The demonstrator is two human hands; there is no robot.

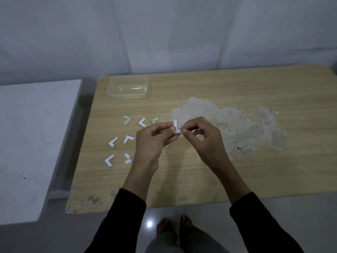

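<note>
Above the middle of the pale wooden table [182, 176], both hands met on one small white L-shaped corner piece [175, 124]. The left hand [155, 141] pinched its lower end between thumb and forefinger, the other fingers curled. The right hand [204, 141] came in from 3 o'clock and pinched the bend with thumb and fingertip. The piece was held upright, clear of the tabletop. At 9 o'clock of the left hand, loose white L-shaped pieces [128, 139] lay scattered flat, each apart from the others. At 11 o'clock, further back, a clear rectangular plastic container [148, 88] stood near the table's far-left corner. At 2 o'clock of the right hand, a worn grey patch [237, 128] showed in the veneer.
</note>
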